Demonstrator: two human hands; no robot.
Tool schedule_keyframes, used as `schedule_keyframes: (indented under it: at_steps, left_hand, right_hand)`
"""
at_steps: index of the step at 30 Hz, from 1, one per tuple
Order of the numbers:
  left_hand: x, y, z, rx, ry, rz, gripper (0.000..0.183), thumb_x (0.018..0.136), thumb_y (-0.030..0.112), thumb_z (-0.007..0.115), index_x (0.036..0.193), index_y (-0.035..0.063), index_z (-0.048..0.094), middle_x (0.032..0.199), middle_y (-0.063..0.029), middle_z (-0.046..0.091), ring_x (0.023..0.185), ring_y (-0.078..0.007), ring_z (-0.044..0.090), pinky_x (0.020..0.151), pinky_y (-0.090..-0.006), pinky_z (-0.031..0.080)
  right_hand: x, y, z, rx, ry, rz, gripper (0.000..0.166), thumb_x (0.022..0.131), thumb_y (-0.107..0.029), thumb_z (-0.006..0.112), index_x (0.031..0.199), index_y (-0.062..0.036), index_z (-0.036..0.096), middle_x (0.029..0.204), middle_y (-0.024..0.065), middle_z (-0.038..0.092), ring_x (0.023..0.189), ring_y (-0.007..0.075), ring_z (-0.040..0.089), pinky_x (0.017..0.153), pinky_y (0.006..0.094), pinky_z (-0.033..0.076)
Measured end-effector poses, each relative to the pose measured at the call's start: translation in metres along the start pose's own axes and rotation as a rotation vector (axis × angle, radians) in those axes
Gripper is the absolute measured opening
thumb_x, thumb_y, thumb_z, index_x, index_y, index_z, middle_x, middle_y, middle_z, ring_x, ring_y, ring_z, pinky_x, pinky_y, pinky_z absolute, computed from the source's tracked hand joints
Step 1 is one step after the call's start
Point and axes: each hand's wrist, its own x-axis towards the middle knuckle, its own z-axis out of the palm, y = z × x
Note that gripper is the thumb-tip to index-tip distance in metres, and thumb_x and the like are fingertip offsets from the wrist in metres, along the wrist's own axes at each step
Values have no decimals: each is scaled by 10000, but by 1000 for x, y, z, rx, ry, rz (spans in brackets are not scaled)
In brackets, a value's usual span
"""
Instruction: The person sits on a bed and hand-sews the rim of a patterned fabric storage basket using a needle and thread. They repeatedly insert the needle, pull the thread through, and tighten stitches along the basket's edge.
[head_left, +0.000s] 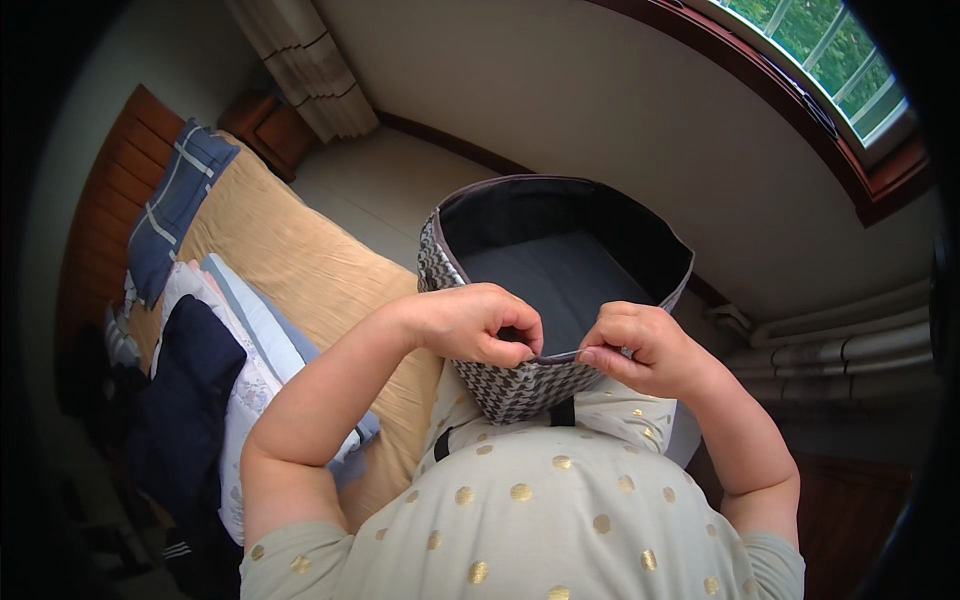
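Observation:
A fabric storage basket (510, 386) with a black-and-white houndstooth outside rests against my lap, its open top facing me. Its black lining (555, 262) shows, with nothing seen inside. With thumb and forefinger, my left hand (480, 326) pinches the dark piped rim (559, 360) at the near corner. Just to the right, my right hand (637, 345) has its fingertips closed at the same edge, on a thin pale strand (574, 352). Whether that strand is thread, wire or a needle, I cannot tell.
To the left is a bed (300, 232) with a tan sheet, a blue plaid pillow (180, 202), folded bedding (255, 337) and dark clothing (191, 375). A wooden nightstand (274, 135) and curtain (311, 67) stand beyond. Pipes (840, 322) run along the right wall below a barred window (832, 60).

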Motion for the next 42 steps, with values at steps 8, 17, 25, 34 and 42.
schedule_keyframes:
  at_steps: [8, 17, 25, 34, 42]
  left_hand:
    - [-5, 5, 2, 123, 106, 135, 106, 861, 91, 626, 903, 12, 683, 797, -113, 661, 755, -266, 630, 668, -338, 486]
    - [-6, 2, 12, 242, 204, 120, 152, 832, 116, 606, 930, 32, 686, 847, -129, 672, 767, -283, 649, 684, -363, 508]
    - [-14, 5, 1, 142, 155, -45, 164, 824, 97, 625, 956, 19, 684, 843, -125, 671, 765, -254, 636, 706, -341, 500]
    - [-11, 4, 2, 167, 150, 58, 141, 825, 104, 632, 929, 30, 693, 834, -90, 668, 763, -230, 627, 749, -346, 492]
    - [-17, 2, 15, 467, 380, 94, 96, 779, 106, 674, 869, 81, 693, 772, -52, 623, 801, -221, 594, 926, -394, 388]
  right_hand:
    - [33, 7, 36, 1504, 218, 288, 165, 980, -213, 545, 901, -68, 555, 841, 21, 594, 689, 112, 567, 730, 266, 514]
    - [30, 21, 30, 1527, 253, 360, 201, 987, -226, 532, 859, -71, 554, 799, 11, 578, 665, 111, 551, 709, 295, 528]
    - [20, 29, 10, 1341, 263, 470, 180, 979, -225, 554, 873, -83, 590, 833, 5, 613, 693, 106, 593, 711, 262, 531]
    - [28, 22, -18, -53, 112, 295, 135, 895, -45, 579, 1027, -37, 556, 933, 141, 608, 852, 305, 611, 735, 379, 497]
    - [40, 24, 6, 69, -251, 135, 117, 889, -81, 622, 1004, -60, 618, 861, 114, 689, 763, 286, 665, 666, 366, 528]
